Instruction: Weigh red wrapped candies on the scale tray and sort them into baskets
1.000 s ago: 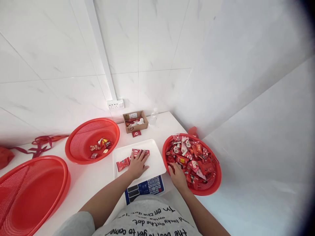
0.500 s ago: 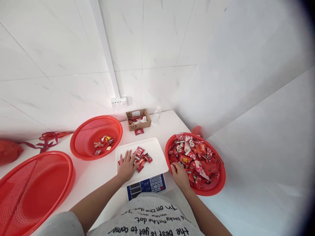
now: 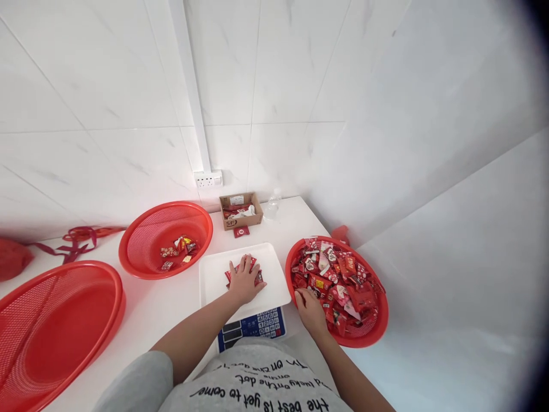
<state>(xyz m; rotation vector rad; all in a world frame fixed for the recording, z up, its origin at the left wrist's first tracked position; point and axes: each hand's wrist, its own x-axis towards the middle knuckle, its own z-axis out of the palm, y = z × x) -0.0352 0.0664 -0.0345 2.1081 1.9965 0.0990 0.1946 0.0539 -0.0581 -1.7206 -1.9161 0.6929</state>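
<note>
My left hand (image 3: 243, 282) lies palm down with fingers spread over small red snack packets (image 3: 259, 277) in the middle of the white tray (image 3: 210, 292). Most of those packets are hidden beneath it. The tray tops a scale with a blue keypad (image 3: 253, 327). On the right, my right hand (image 3: 310, 310) is curled round the near left rim of a red mesh basket (image 3: 377, 335), which is heaped with red and pink wrapped snacks (image 3: 338, 286).
Left of the tray, one red basket (image 3: 137, 249) holds a few packets; a larger red basket (image 3: 64, 337) stands nearer. Behind the tray are a cardboard box (image 3: 240, 223), a red packet (image 3: 241, 232) and a clear bottle (image 3: 272, 206). Red ribbon (image 3: 79, 240) lies far left.
My left hand has moved right across the tray, from beside the packets to on top of them. My right hand stays at the basket rim. The view has shifted slightly.
</note>
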